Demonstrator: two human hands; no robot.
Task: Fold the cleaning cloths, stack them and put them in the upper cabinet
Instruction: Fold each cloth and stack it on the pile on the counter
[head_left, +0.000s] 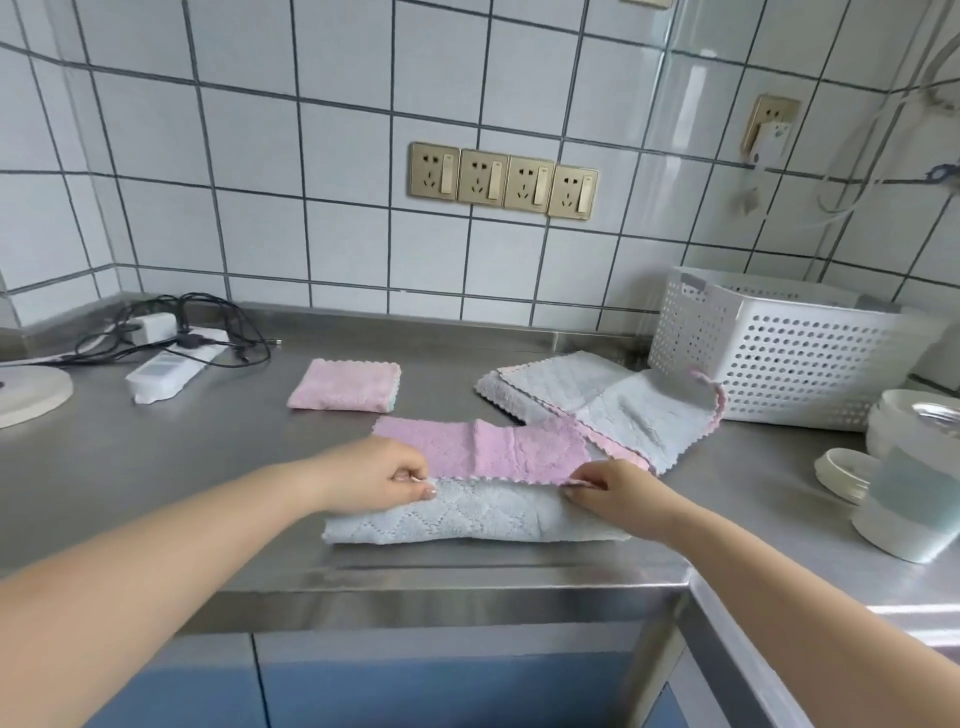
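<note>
A half-folded cloth (478, 488), pink on one face and pale blue on the other, is laid on the steel desk (156, 467) near its front edge. Its blue side has been turned up over the near half, and the scalloped edge of this flap is pinched at both ends: the left hand (384, 475) has its grip clenched on the left end, and the right hand (608, 488) has its grip clenched on the right end.

Just behind this cloth, a folded pink cloth (345, 385) is seen lying flat. Behind it and to its right, a loose pile of cloths (597, 402) is spread out, touching it at the right corner. The pile reaches to the white perforated basket (779, 353) beyond.
</note>
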